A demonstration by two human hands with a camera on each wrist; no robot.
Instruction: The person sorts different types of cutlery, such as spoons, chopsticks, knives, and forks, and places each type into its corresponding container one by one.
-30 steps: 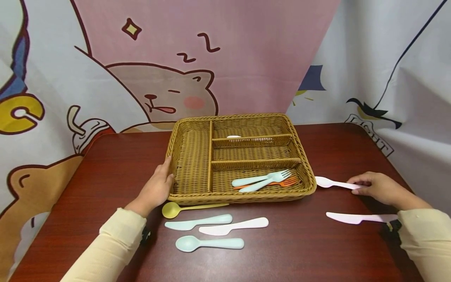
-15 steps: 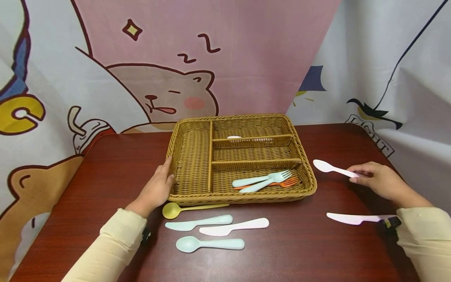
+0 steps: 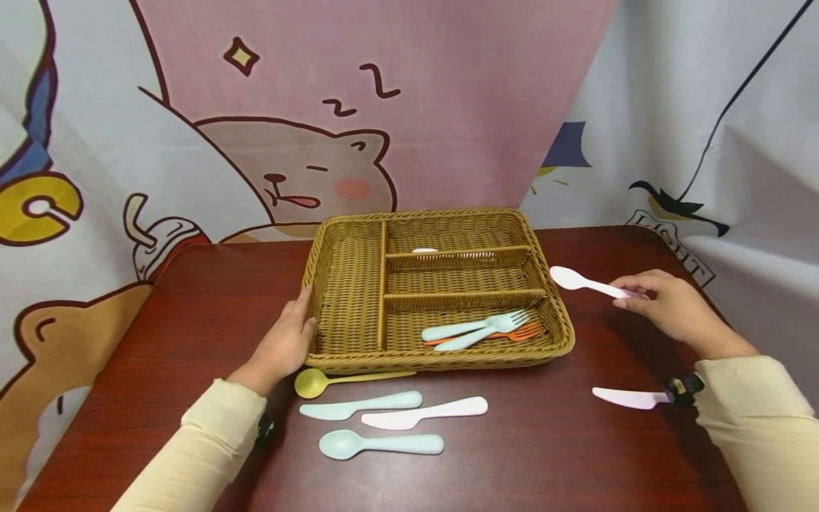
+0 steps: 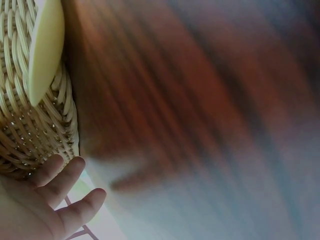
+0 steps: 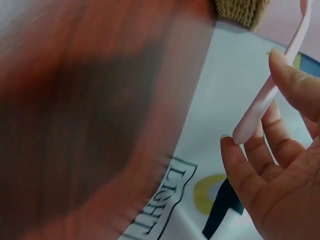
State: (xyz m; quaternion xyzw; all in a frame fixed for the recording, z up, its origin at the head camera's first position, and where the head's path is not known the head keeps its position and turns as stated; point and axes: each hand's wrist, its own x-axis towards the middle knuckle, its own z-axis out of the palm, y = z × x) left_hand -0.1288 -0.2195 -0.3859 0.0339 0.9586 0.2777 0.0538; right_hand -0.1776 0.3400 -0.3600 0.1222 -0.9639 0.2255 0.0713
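My right hand (image 3: 672, 307) pinches the handle of a pale pink spoon (image 3: 568, 278), held above the table to the right of the basket. In the right wrist view the spoon's handle (image 5: 258, 107) lies between thumb and fingers. A woven cutlery basket (image 3: 382, 284) has several compartments. Against its left side rests my left hand (image 3: 281, 348), its fingers fairly straight. Two light-blue forks (image 3: 457, 329) and an orange fork (image 3: 527, 331) lie in the front right compartment. Part of a white piece (image 3: 425, 250) shows in the back one, mostly hidden by a divider.
In front of the basket lie a yellow spoon (image 3: 311, 382), a light-blue knife (image 3: 339, 410), a pale pink knife (image 3: 425, 412) and a light-blue spoon (image 3: 384, 444). Another pink knife (image 3: 630, 397) lies partly under my right wrist. A printed cloth (image 3: 473, 107) hangs behind the table.
My right hand has lifted the pink spoon off the table and moved it back and to the left, towards the basket. My left hand stays at the basket's side.
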